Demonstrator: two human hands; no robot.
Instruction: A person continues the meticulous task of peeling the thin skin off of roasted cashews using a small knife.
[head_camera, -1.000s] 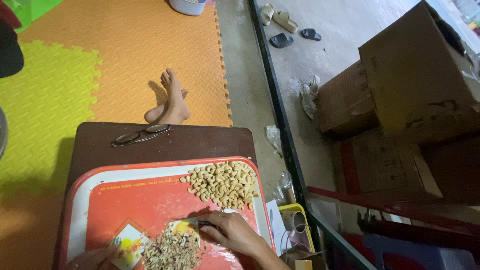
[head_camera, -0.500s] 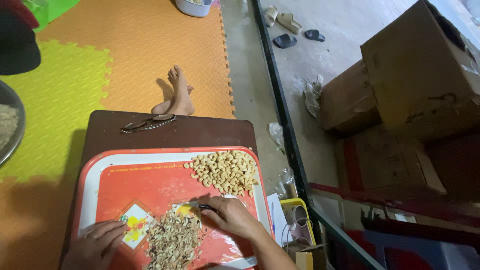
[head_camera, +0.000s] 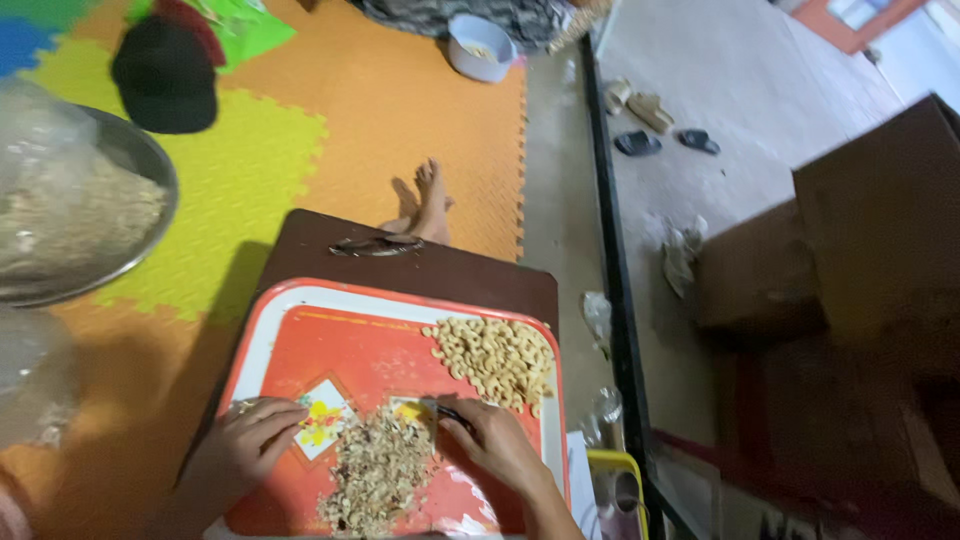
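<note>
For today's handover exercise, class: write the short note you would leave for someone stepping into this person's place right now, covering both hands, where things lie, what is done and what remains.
Left hand: resting on the orange rectangular plastic tray, fingers curled at the edge of the brown heap of shell scraps; whether it holds a nut is unclear.
Right hand: gripping a small dark tool over the scraps.
Done: a pile of pale peeled cashew kernels at the tray's far right.
Left: a round metal bowl of unsorted nuts on the mat, far left.
</note>
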